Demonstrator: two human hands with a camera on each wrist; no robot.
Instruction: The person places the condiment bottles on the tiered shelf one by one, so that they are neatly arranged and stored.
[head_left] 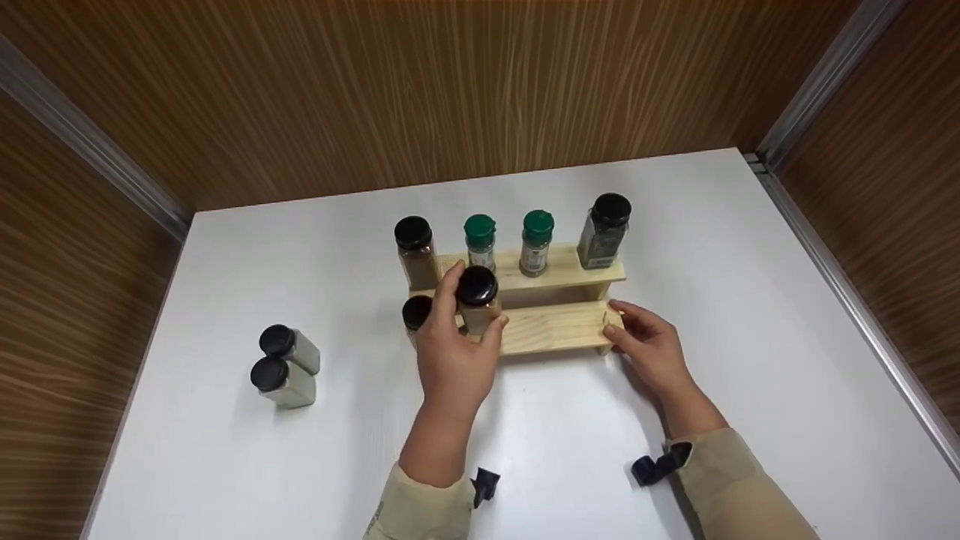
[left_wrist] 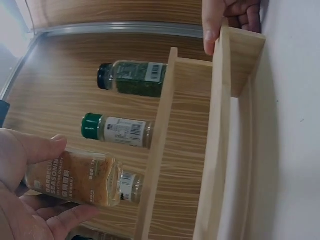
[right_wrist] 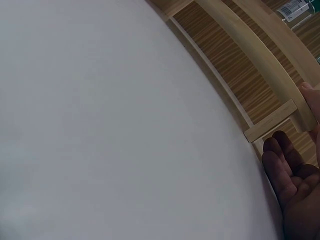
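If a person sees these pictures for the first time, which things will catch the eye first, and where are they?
First comes the two-step pale wooden rack in the middle of the white table, with four spice jars in a row on its upper step. Next, the left hand grips a black-capped jar of orange-brown seasoning at the lower step, while the right hand touches the rack's right end. Two black-capped pale jars stand apart at the left.

We see the two-step rack (head_left: 559,330) near the middle of the tabletop (head_left: 750,300), toward its back edge, with four jars (head_left: 538,241) in a row on the upper step. On the lower step's left end our left hand (head_left: 452,360) holds a jar (head_left: 478,298), another jar (head_left: 415,313) just to its left, while our right hand (head_left: 651,346) touches the rack's right end. Two more jars (head_left: 285,366) stand together near the table's left edge, one behind the other.
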